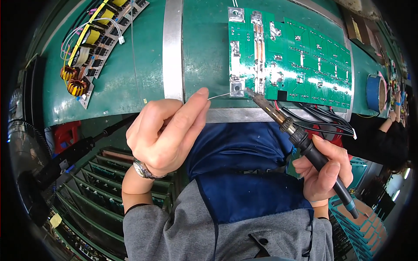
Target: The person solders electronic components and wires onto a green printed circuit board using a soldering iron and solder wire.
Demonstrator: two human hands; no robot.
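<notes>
My right hand (324, 169) grips a black-handled soldering iron (300, 139). The iron's tip rests at the near left corner of a green circuit board (287, 61), beside a silver pad with a round hole. Between the thumb and fingers of my left hand (172, 126) is a thin length of solder wire (224, 94), its far end reaching that same pad close to the iron tip. The board lies solder side up, with silver solder strips and joints along it. Black cables (322, 117) come out from under its near edge.
At the far left lies another board with yellow transformers (91, 37) and toroid coils (77, 87). A metal strip (173, 48) crosses the green bench. A blue tape roll (375, 92) stands at right; racks of boards (100, 191) sit below left. Another person works at far right.
</notes>
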